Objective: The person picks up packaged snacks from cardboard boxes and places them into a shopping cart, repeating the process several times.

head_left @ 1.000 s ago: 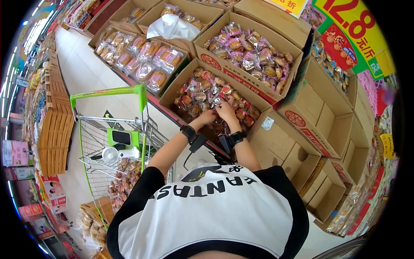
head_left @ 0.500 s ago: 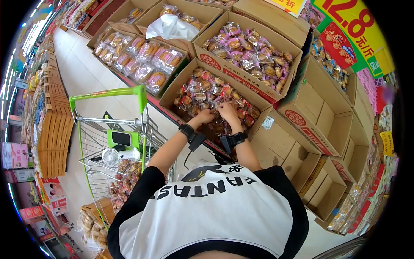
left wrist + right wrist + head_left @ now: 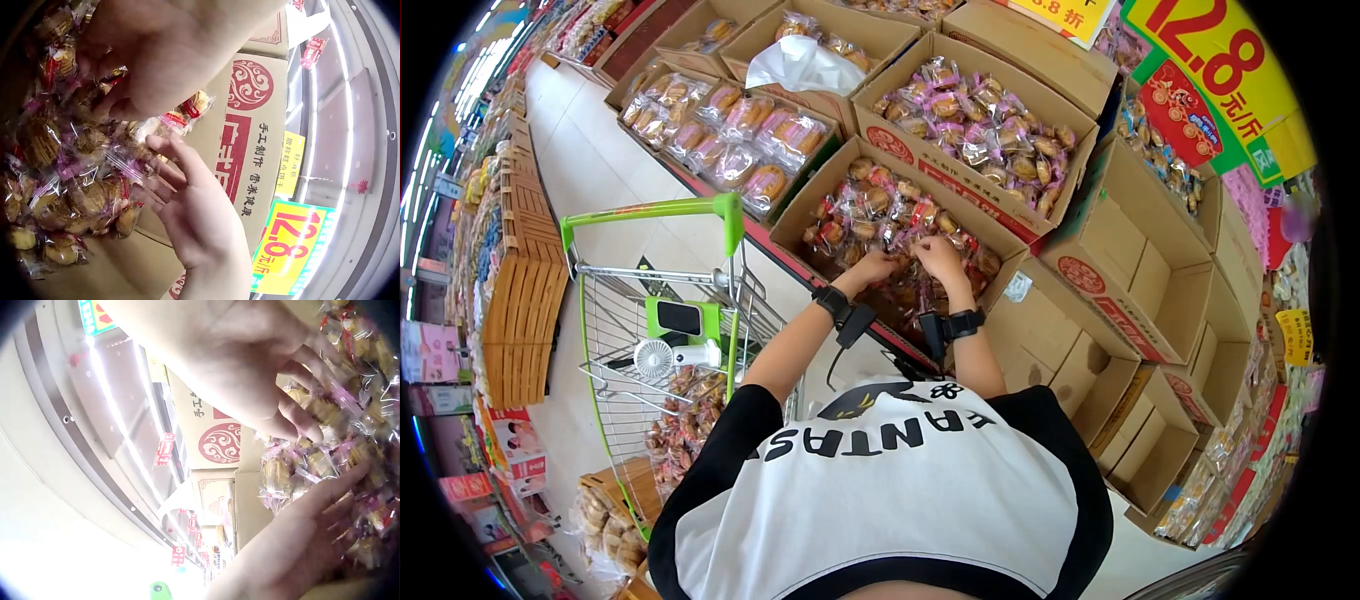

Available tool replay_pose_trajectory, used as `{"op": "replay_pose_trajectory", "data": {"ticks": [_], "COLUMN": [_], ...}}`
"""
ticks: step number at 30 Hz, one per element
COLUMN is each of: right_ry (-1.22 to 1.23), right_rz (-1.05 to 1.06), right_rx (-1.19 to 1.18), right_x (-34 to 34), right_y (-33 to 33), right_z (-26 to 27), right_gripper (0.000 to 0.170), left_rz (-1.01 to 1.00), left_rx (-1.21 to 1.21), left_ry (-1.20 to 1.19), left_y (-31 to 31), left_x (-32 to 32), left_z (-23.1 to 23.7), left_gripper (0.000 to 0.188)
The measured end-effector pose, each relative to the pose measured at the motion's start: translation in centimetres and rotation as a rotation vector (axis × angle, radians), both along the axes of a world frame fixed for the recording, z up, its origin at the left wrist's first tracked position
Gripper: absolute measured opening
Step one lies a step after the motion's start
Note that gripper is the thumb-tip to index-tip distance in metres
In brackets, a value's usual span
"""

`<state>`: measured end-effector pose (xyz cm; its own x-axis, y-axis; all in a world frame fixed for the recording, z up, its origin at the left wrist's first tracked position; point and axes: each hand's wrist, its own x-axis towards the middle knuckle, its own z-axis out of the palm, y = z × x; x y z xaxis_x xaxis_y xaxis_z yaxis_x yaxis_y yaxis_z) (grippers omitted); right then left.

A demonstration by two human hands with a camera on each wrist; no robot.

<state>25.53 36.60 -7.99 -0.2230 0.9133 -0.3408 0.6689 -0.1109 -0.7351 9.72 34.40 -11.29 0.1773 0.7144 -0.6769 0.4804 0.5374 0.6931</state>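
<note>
Both hands are inside a cardboard box of small clear-wrapped pastries (image 3: 870, 203), some wrappers marked red or purple. My left hand (image 3: 876, 268) reaches in from the near left side; in the right wrist view its extended fingers (image 3: 337, 482) lie among the packets. Just to its right, my right hand (image 3: 940, 258) is lowered over the same heap. In the left wrist view the right hand's fingers (image 3: 187, 153) are spread and slightly bent beside a purple-striped wrapper (image 3: 125, 165). The left palm (image 3: 162, 62) covers part of the heap, and its fingertips are partly hidden there.
A shopping cart (image 3: 650, 212) with a phone (image 3: 679, 318), a small fan (image 3: 656, 360) and bagged goods stands at the left. Beyond the pastries is another full box (image 3: 985, 190); bare cardboard boxes (image 3: 1040, 330) stand right. A price sign (image 3: 1230, 70) hangs at upper right.
My right hand has drawn back slightly toward the right, from deeper in the heap, its fingers now pointing toward the left hand. The left hand stays in nearly the same place.
</note>
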Motion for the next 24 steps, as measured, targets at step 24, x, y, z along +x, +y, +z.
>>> {"op": "replay_pose_trajectory", "data": {"ticks": [24], "right_ry": [1.051], "right_rz": [-0.078], "right_rx": [-0.16], "right_x": [-2.1], "right_y": [-1.4], "right_z": [6.2], "right_gripper": [0.022], "left_rz": [0.267], "left_rx": [0.57], "left_ry": [-0.134], "left_y": [-6.1], "left_x": [-5.6], "left_z": [10.0], "left_gripper": [0.011]}}
